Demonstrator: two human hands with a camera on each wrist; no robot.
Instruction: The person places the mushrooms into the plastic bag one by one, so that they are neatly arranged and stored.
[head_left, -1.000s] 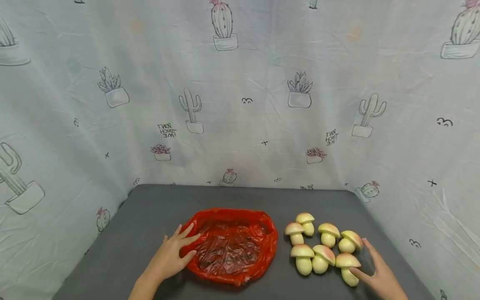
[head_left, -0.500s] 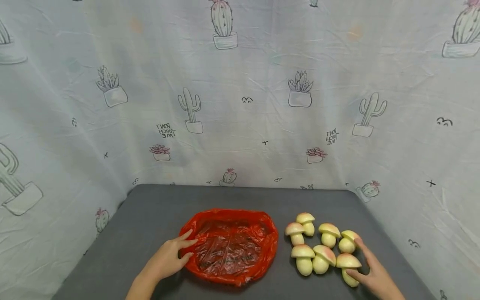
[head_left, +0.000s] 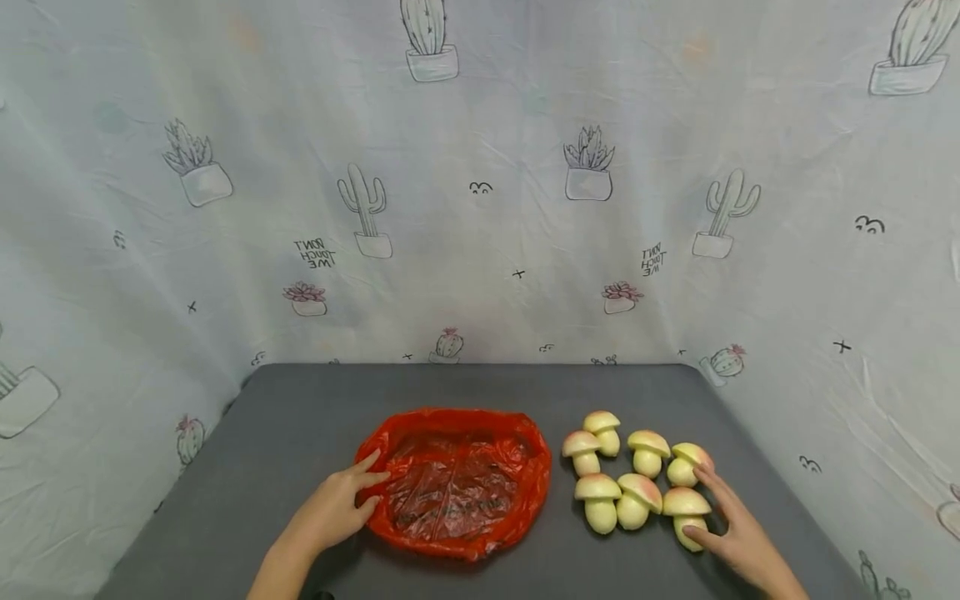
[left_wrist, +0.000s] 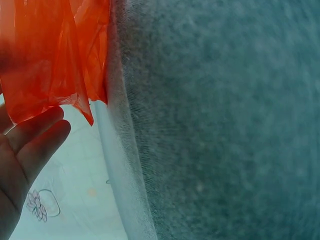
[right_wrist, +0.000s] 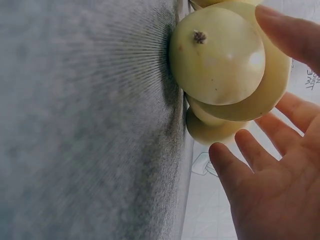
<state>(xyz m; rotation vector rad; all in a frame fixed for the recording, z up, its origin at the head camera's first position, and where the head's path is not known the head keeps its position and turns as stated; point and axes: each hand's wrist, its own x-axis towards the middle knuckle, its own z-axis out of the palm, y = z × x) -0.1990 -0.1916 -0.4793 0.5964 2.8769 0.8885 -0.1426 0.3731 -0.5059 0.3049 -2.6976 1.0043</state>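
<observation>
A red plastic bag [head_left: 538, 458] lies spread in a wide round shape, its rim raised and its middle dark and crinkled. My left hand [head_left: 330, 512] touches its left rim with spread fingers; in the left wrist view two fingertips lie against the thin red plastic [left_wrist: 50, 60]. Several pale yellow mushroom-shaped pieces with pinkish caps lie to the right. Around the nearest right mushroom [head_left: 686, 504] is my right hand [head_left: 738, 533], thumb by its stem, fingers reaching past its cap. In the right wrist view its rounded end [right_wrist: 217, 60] shows a dark tuft, and the fingers are spread.
The dark grey table [head_left: 315, 417] carries everything. Behind it and at both sides hangs a pale curtain [head_left: 480, 250] printed with cacti. Another mushroom [head_left: 684, 467] lies close behind the right hand's fingers, and a further one [head_left: 637, 500] stands just left of it.
The left hand has drawn back slightly at the bag's rim. The right hand's fingers have come in closer to the mushrooms. The head view has shifted a little.
</observation>
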